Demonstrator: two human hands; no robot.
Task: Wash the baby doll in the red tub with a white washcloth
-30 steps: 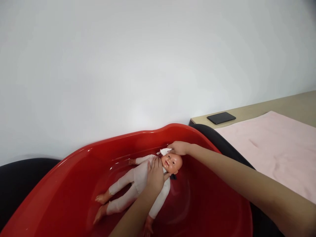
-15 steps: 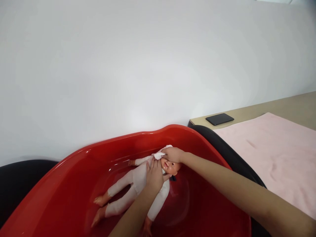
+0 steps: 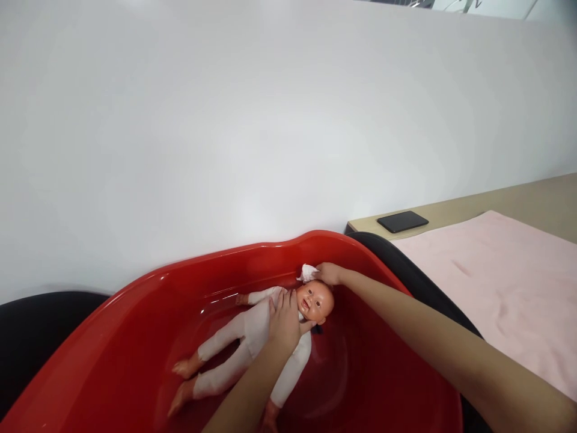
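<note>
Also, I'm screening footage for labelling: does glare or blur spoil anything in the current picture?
Head view: small glints on the red tub and a soft bright patch on the wall, neither covering the doll; head view again: the doll reads clearly, though the white cloth is too small to show fine detail.

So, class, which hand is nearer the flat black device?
Right. The right hand, holding the white cloth beside the doll's head, is nearer the black device; the left hand is farther off, on the doll's upper body.
</note>
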